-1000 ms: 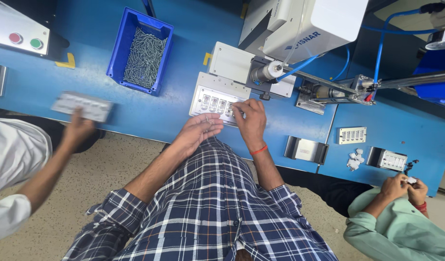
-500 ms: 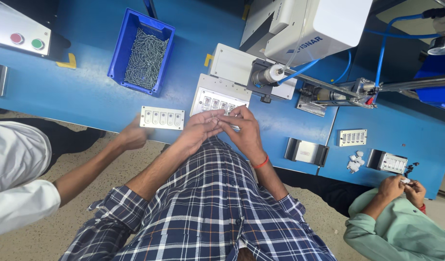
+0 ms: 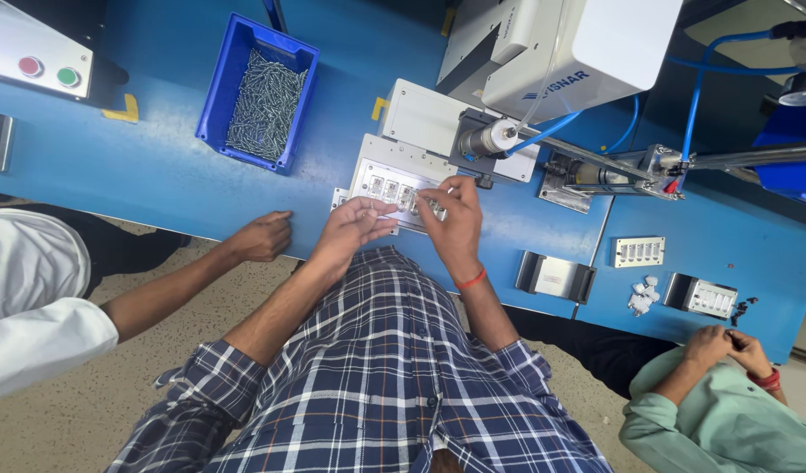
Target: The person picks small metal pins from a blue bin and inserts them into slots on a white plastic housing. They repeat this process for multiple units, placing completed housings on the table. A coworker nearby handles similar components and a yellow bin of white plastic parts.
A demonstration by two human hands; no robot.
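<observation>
- Your left hand (image 3: 355,229) lies at the near edge of the blue workbench (image 3: 140,166), fingers loosely spread and stretched toward the white switch plate (image 3: 394,188); its fingertips touch the plate's near edge, and nothing is gripped in it.
- Your right hand (image 3: 455,223), with a red band at the wrist, is curled over the right end of the same plate, thumb and fingers pinched together at the row of switch slots. Whether a small part sits in that pinch, you cannot tell.
- The switch plate rests flat on a white fixture base, just in front of the dispensing machine (image 3: 552,52).
- To your left, a co-worker's hand (image 3: 263,236) rests on the bench edge, near your left hand but apart from it, loosely closed and holding nothing visible.
- To your right, another person's two hands (image 3: 727,346) are close together at the bench edge, just beside a small white plate (image 3: 709,298).
- Farther back on the left stands a blue bin of screws (image 3: 261,96).
- A second white switch plate (image 3: 639,252) lies well apart on the right.
- At the far left corner sits a control box (image 3: 35,57) with a red and a green button.
</observation>
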